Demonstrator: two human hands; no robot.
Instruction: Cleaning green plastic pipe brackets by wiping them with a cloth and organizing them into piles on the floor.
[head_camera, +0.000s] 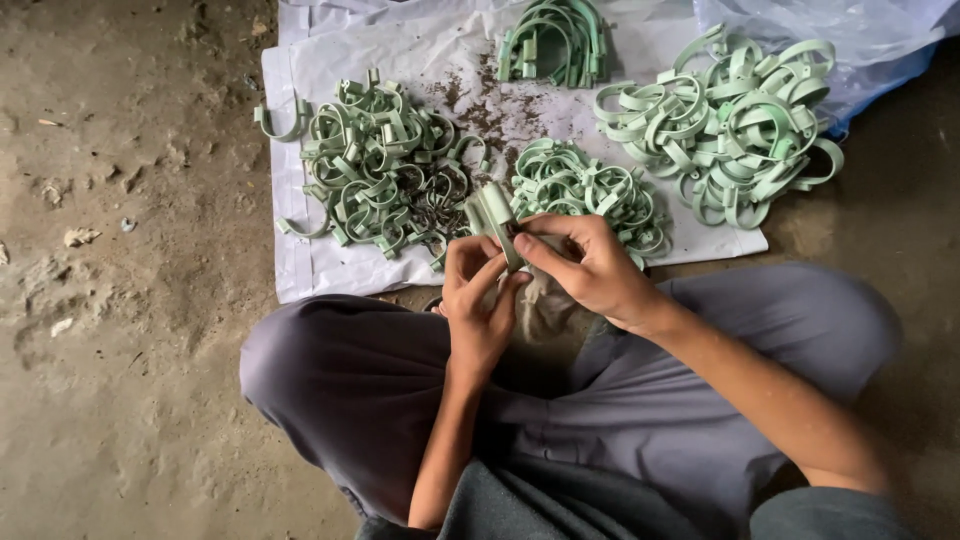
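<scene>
My left hand (478, 300) and my right hand (585, 265) meet above my crossed legs, both gripping one pale green plastic clamp (493, 212) that sticks up between the fingers. The right thumb and forefinger pinch its lower end; the left fingers close on it from below. Just beyond the hands lie piles of the same green clamps: a left pile (375, 165), a middle pile (580, 185) and a large right pile (725, 125). A small heap of dark metal pieces (437, 210) sits beside the left pile.
The piles rest on a white plastic sheet (310, 270) spread on a bare dirt floor (120, 250). A neat bundle of clamps (555, 45) lies at the sheet's far edge. A clear plastic bag (860, 40) lies at the upper right. My grey trousers (340, 380) fill the foreground.
</scene>
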